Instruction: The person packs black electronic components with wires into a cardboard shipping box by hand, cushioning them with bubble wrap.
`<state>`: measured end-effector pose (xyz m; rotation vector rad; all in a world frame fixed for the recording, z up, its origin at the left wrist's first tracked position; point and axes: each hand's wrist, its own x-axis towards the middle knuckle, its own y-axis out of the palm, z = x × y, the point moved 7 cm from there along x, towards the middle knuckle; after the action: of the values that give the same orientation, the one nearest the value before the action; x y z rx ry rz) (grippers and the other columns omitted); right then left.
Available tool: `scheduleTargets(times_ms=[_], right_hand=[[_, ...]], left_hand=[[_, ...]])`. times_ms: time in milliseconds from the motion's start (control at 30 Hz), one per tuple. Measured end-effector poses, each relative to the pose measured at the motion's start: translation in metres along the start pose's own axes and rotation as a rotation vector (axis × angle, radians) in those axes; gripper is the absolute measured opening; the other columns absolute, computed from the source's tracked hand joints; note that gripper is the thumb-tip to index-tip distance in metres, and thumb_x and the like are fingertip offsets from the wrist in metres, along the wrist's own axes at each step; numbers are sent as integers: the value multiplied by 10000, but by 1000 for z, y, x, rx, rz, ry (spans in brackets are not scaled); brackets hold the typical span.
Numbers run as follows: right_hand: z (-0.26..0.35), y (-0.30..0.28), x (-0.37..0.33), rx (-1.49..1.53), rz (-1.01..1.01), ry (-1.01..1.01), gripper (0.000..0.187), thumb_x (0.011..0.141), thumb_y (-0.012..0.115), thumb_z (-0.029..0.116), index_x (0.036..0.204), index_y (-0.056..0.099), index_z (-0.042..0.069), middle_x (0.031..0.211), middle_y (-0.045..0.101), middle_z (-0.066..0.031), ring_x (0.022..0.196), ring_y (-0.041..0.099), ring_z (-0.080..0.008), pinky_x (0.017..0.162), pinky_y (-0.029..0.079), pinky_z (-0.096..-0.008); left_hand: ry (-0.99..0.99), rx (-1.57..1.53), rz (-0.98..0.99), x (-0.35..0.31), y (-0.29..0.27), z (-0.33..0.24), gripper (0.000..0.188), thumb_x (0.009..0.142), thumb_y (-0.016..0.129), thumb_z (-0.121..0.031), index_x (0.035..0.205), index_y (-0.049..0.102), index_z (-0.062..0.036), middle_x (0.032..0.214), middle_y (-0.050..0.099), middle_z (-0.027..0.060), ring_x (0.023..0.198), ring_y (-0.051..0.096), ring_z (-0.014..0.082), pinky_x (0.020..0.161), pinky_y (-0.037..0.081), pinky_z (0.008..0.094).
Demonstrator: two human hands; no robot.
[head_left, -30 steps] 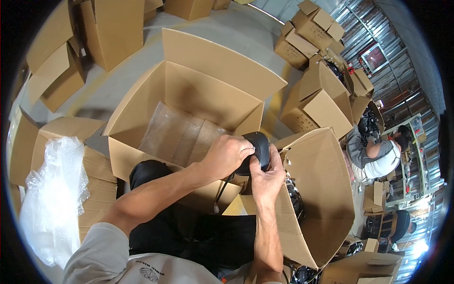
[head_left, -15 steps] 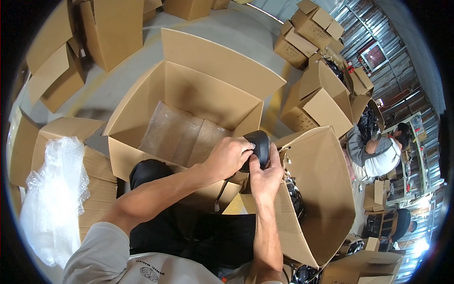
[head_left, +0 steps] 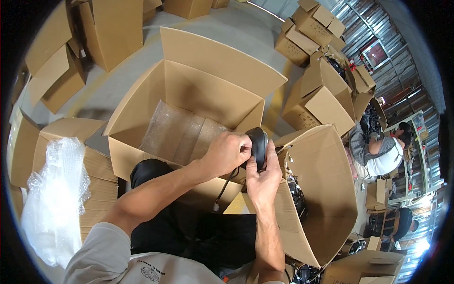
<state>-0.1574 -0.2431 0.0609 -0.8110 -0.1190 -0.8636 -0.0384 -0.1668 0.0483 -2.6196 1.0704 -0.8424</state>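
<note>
A black, rounded plastic part is held up between my two hands, over the near right corner of the open carton. My right hand is closed around its lower right side, thumb on the near face and fingers behind. My left hand is curled in a pinch against its left side; the fingertips are partly hidden. A black cable hangs below the part and ends in a small pale connector. Clear bubble wrap lines the inside of the carton.
Another open carton with black parts stands close on my right. White bubble wrap lies over a box at left. More cartons stand farther off. A person sits at the right.
The black part has turned in my hands and shows more edge-on. My left hand has shifted slightly, with its fingers more curled in. More of the hanging cable shows.
</note>
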Motion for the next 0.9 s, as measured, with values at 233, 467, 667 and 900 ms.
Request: scheduleTargets(times_ms=[233, 467, 667, 900], right_hand=[[-2, -3, 1, 132, 64, 124, 583, 912, 644, 11, 1423, 400, -127, 1244, 625, -194, 1082, 614, -189, 931, 496, -306], [-3, -2, 2, 312, 85, 213, 584, 914, 637, 7, 1424, 392, -136, 1287, 596, -198, 1137, 589, -190, 981, 468, -303], [-8, -4, 4, 297, 23, 192, 581, 897, 650, 27, 1403, 417, -138, 1198, 652, -226, 1037, 647, -193, 887, 522, -299], [-12, 0, 0, 121, -1, 78, 582, 889, 660, 7, 1413, 434, -107, 1013, 650, -82, 864, 588, -110, 757, 504, -251]], left_hand=[[41, -95, -17, 2, -4, -5, 116, 722, 686, -37, 764, 585, 1, 732, 644, 175, 672, 627, 375, 602, 481, 433], [-3, -161, -12, 2, -4, -1, 113, 757, 677, -38, 824, 612, 26, 753, 649, 183, 682, 650, 328, 622, 500, 399], [-83, -149, 52, 2, -2, 5, 156, 819, 700, -96, 932, 703, 12, 813, 695, 167, 720, 681, 253, 647, 512, 365], [63, 13, 0, 2, -4, -4, 85, 771, 686, -80, 791, 671, 1, 752, 668, 182, 680, 639, 380, 638, 510, 435]])
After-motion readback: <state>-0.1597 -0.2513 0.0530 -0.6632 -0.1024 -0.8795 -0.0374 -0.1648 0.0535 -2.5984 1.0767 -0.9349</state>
